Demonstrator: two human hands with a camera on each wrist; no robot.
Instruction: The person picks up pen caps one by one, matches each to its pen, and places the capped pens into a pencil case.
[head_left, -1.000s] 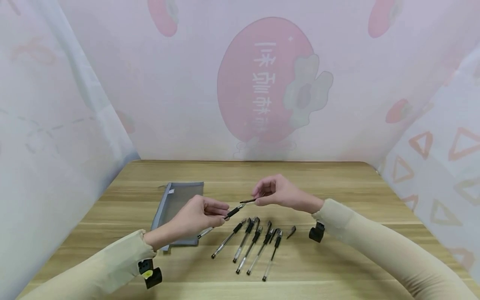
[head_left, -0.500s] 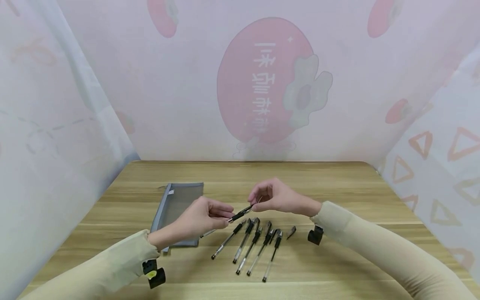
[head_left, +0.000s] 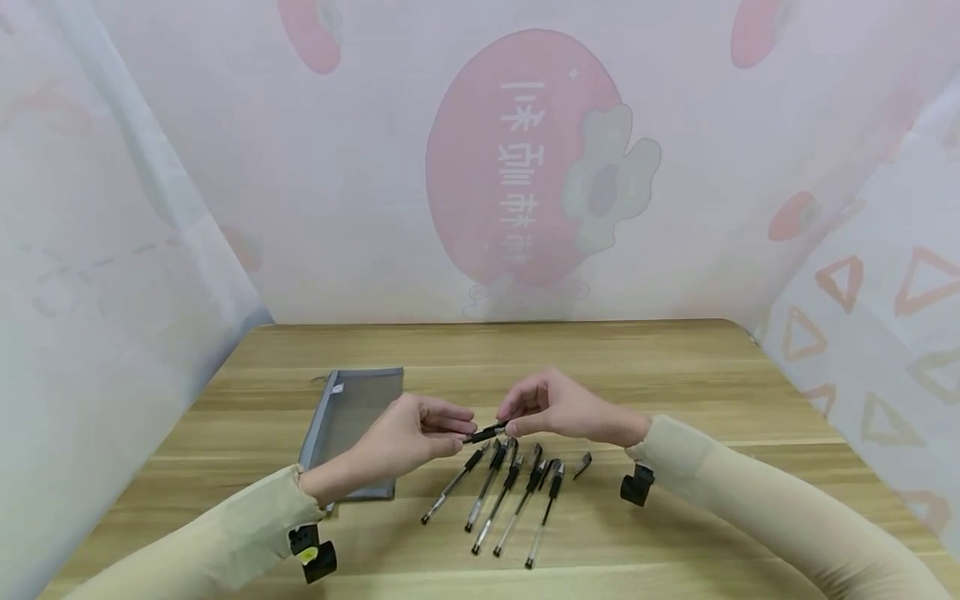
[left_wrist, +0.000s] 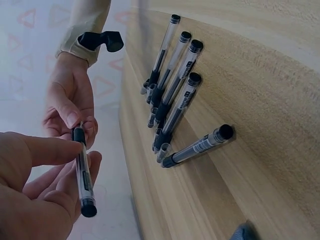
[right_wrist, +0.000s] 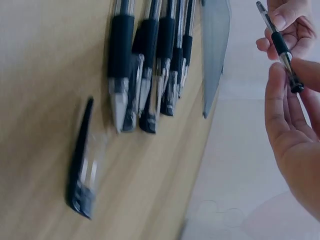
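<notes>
Between my two hands is a clear-barrelled gel pen (left_wrist: 85, 180) with a black grip. My left hand (head_left: 420, 429) pinches its barrel between thumb and fingers. The thumb and fingertips of my right hand (head_left: 555, 408) hold a clear pen cap (right_wrist: 295, 82) with a black end at the pen's tip. How far the cap is pushed on is partly hidden by the fingers. Below my hands, several similar gel pens (head_left: 501, 498) lie side by side on the table, tips pointing away. A loose pen cap (head_left: 582, 464) lies to their right.
A grey mesh zip pouch (head_left: 360, 417) lies flat on the left, partly behind my left hand. The wooden table (head_left: 637, 350) ends at a printed fabric backdrop (head_left: 375, 208). Other caps (head_left: 536, 452) lie among the pens' tips.
The cap and the pen's tip, slightly apart at first, have come together. My left hand has moved a little right and my right hand slightly down, with the pen now nearly level.
</notes>
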